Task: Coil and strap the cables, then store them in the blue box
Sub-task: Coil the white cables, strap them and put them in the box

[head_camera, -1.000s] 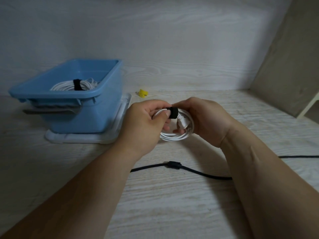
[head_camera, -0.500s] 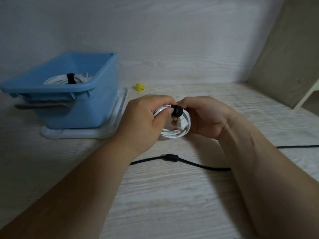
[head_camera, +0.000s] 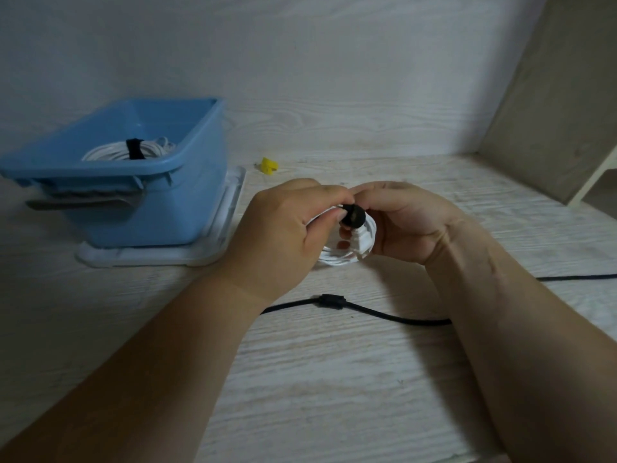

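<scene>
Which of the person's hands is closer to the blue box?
Left. The left hand is just to the right of the box, apart from it. The right hand is farther right, beyond the white coil that both hands hold.

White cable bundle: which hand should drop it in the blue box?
Probably the left hand: it grips the white cable bundle and is nearer the blue box than the right hand.

My right hand [head_camera: 407, 222] now closes in over the black strap [head_camera: 354, 216], its fingertips meeting my left hand [head_camera: 283, 235] above the white cable coil [head_camera: 364, 243]; the strap looks bunched rounder.
</scene>
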